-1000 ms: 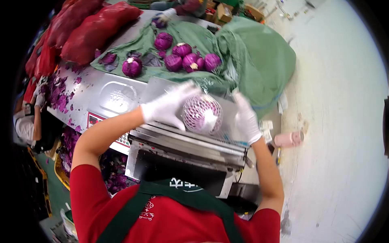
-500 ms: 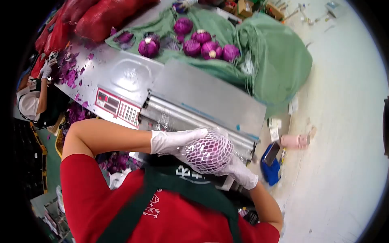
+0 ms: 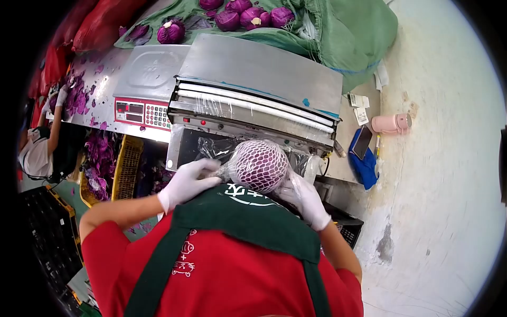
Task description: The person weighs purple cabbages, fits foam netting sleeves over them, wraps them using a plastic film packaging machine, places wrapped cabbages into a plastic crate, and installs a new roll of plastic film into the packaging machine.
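Note:
A purple cabbage (image 3: 260, 166) in a white foam net sits at the front of the film wrapping machine (image 3: 232, 128), close against my apron, with clear plastic film (image 3: 217, 149) around it. My white-gloved left hand (image 3: 191, 182) is at the cabbage's left side, fingers pinched on the gathered film there. On the other side, my right hand (image 3: 305, 199), also gloved, has its fingers closed on film against the cabbage's lower right. Its fingertips are partly hidden by the film.
Left of the machine is a scale (image 3: 142, 113) with a red panel. Several bare cabbages (image 3: 227, 20) lie on green cloth behind. Yellow crates (image 3: 127, 168) with leaves stand lower left. A co-worker's gloved hand (image 3: 62, 96) is far left. A pink bottle (image 3: 391, 123) and phone (image 3: 362, 142) lie right.
My left hand has come off the cabbage's top to its left side, onto the film. The right hand stays at its right side. The view has shifted, showing more of the machine's front.

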